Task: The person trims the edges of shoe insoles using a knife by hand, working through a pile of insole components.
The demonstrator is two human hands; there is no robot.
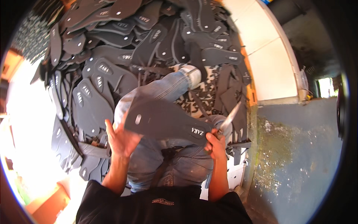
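Observation:
A dark grey flip-flop sole (158,116) lies across my lap at mid-air height, its wide toe end to the left and its narrow heel end to the right. My right hand (215,145) pinches the heel end and also holds a knife (231,117), whose blade points up and away to the right. Beside the toe end, my left hand (123,141) is open, thumb and fingers apart; its fingertips are partly hidden and blurred by the sole, so I cannot tell whether they touch it.
Piles of similar dark soles (93,104) surround my legs to the left and ahead. Thin dark offcuts (201,100) litter the floor between my jeans-clad legs (156,87). A white tiled ledge (270,59) and a stained grey-blue wall (294,149) stand on the right.

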